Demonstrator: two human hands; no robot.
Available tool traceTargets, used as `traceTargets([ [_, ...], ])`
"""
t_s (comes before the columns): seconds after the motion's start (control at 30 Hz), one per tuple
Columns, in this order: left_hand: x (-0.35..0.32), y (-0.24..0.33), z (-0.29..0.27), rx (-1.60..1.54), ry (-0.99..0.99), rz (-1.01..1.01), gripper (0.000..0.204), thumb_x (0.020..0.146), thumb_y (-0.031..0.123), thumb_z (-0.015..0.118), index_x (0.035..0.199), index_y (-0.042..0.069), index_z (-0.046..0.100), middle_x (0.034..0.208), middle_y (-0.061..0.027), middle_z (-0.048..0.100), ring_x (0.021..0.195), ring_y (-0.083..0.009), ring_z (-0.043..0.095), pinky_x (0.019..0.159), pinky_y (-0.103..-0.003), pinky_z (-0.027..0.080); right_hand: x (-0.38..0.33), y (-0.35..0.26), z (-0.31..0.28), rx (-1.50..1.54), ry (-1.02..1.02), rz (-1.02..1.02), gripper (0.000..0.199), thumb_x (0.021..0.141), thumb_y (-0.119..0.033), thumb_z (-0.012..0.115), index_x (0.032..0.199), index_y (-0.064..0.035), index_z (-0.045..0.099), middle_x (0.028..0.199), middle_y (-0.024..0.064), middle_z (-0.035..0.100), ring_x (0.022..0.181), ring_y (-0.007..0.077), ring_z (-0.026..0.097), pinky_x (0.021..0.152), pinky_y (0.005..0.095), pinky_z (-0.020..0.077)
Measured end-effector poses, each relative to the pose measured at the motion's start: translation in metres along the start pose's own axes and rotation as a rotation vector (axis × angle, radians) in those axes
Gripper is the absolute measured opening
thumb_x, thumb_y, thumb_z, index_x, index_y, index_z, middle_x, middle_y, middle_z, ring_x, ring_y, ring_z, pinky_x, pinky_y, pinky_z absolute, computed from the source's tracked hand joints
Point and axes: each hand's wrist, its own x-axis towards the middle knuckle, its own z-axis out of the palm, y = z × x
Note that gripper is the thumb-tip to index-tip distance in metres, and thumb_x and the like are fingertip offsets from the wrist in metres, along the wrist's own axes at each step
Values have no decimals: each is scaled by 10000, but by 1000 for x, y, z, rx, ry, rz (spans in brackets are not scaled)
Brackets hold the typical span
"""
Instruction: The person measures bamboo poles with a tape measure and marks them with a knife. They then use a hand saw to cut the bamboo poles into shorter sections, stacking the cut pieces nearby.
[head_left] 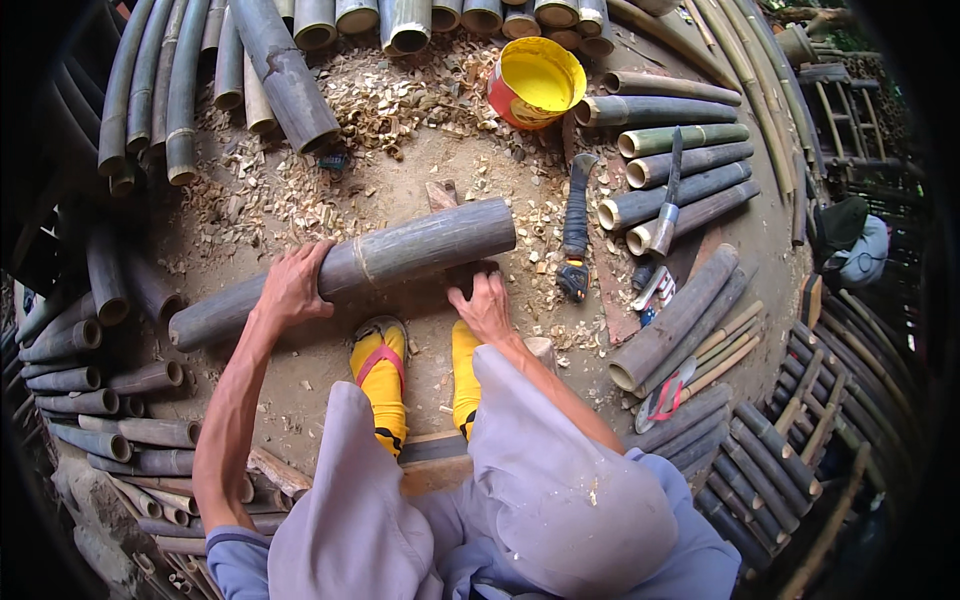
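A thick grey-brown bamboo tube (420, 250) lies slantwise in front of my feet, its right end farther away. My left hand (293, 287) is closed over its left half, with the thumb on the near side. Just below the tube's right half is my right hand (485, 308). Its fingers are bent in toward a dark piece under the tube, and what they grip there is partly hidden. A wooden piece (441, 194) pokes out beyond the tube's far side.
Wood chips (250, 215) cover much of the ground. A yellow-red bucket (537, 85) stands at the far side. To the right lie a dark-handled tool (576, 225), a knife (670, 195) and several bamboo tubes (690, 165). More bamboo (85, 400) is stacked at the left.
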Motion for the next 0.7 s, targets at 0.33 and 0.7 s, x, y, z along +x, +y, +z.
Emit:
traceTargets([
  [0.33,-13,-1,0,48,89,-41,929,490,264,830,1323,111,451,1181,-126,570,1099,-312,540,955,-409,425,-260,67,-59,-91,131,457,273,810,-78,635,1068,8,613,889,167,588,777,296,605,683,385,483],
  [0.7,-7,-2,10,42,100,-11,909,501,259,816,1321,92,461,1183,-156,589,1082,-348,568,953,-424,445,-308,65,-42,-27,311,743,240,808,-53,614,1044,-9,618,864,163,585,730,277,602,651,382,479],
])
